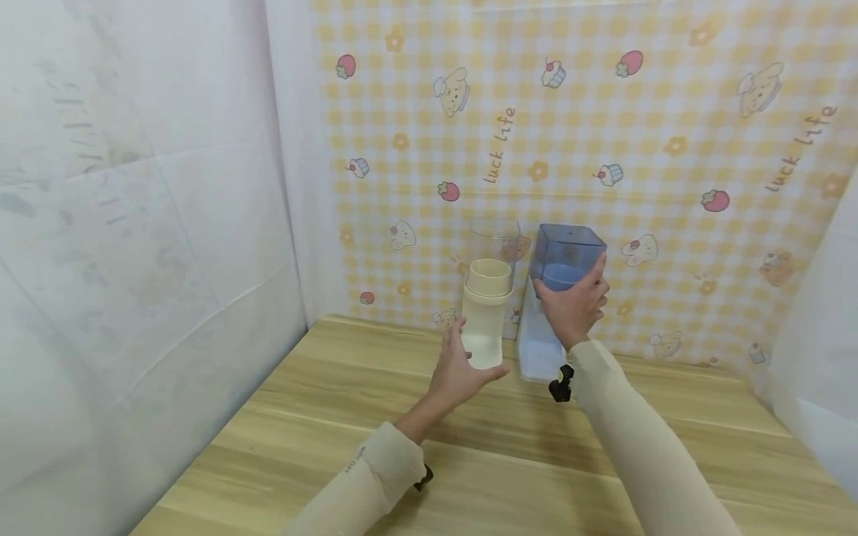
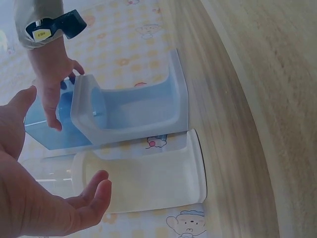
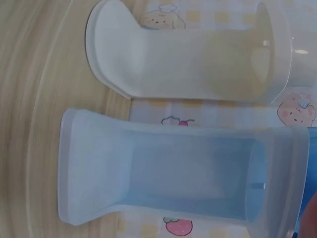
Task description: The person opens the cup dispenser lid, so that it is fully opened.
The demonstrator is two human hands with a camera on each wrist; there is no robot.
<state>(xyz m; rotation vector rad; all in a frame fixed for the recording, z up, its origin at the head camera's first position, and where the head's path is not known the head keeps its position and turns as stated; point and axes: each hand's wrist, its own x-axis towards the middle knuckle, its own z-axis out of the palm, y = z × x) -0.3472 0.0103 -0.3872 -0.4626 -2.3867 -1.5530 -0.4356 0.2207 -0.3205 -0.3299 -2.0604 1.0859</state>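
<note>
While the right hand (image 1: 575,301) grips the square blue plastic dispenser (image 1: 540,331) about its upper part, the left hand (image 1: 459,372), thumb and fingers apart, is near the base of the round cream plastic dispenser (image 1: 484,327); contact cannot be confirmed. Both dispensers stand side by side.

A pale-brown wood-grain table (image 1: 281,417) meets a yellow-and-white checked, cartoon-printed cloth backdrop (image 1: 583,126), with a creased white fabric wall (image 1: 208,216) at left and a white fabric panel (image 1: 831,335) at right.
</note>
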